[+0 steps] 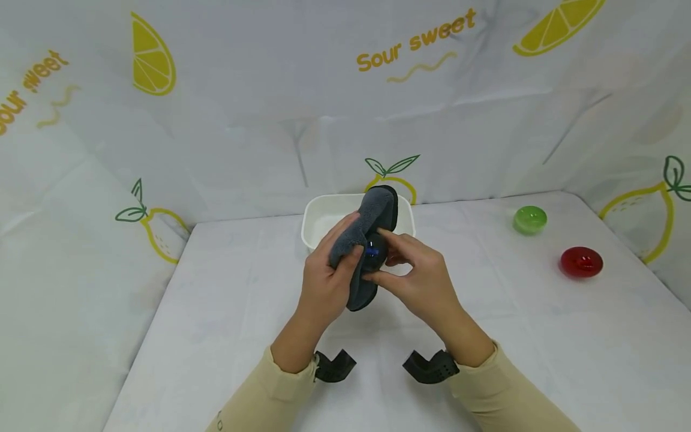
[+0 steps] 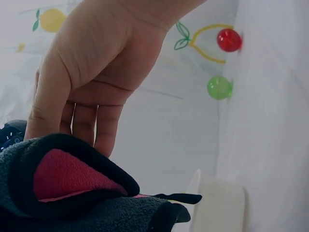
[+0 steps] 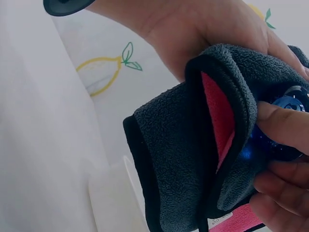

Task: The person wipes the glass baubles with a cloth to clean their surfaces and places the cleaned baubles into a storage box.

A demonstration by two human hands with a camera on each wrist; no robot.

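A folded dark grey cloth [image 1: 378, 207] with black edging is gripped by my left hand [image 1: 324, 276]. Against its folds sits a small, round, dark blue glossy piece [image 1: 375, 253], which my right hand [image 1: 429, 273] pinches between thumb and fingers. Both hands work together above the table, in front of a white basin. The right wrist view shows the blue piece [image 3: 289, 104] as shiny and see-through, partly covered by fingers and cloth. A pink inner side of the cloth [image 3: 219, 116] shows between the folds there.
The white basin [image 1: 311, 225] stands at the back of the table, partly hidden by the cloth and hands. At the right lie a green see-through round piece [image 1: 530, 220] and a red glossy one [image 1: 581, 262]. A lemon-printed sheet [image 1: 243, 150] hangs behind.
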